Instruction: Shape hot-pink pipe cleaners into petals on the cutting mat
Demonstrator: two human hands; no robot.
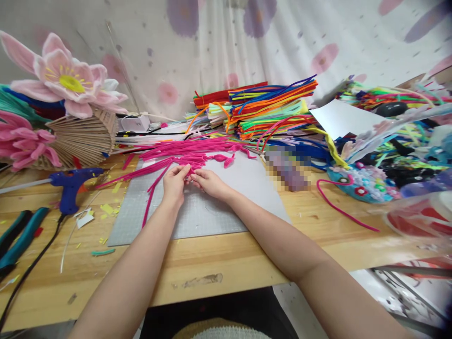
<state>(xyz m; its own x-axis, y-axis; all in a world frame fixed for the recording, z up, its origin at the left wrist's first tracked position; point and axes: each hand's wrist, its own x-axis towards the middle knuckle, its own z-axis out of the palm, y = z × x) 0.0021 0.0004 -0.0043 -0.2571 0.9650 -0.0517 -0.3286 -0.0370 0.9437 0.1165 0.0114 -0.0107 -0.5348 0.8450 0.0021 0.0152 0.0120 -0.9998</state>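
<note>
1. the left hand (174, 184) and the right hand (211, 182) meet over the grey cutting mat (197, 212), fingers pinched narrow on a pink pipe cleaner (152, 190)
2. that pipe cleaner runs from the fingertips down-left across the mat; a loose heap of pink pipe cleaners (192, 153) lies just beyond the hands
3. a blue glue gun (72, 183) rests on the wooden table (197, 263) to the left, near teal pliers (17, 235)
4. stacked coloured pipe cleaners (271, 108) sit at the back; a pink plush flower (67, 77) stands far left
</note>
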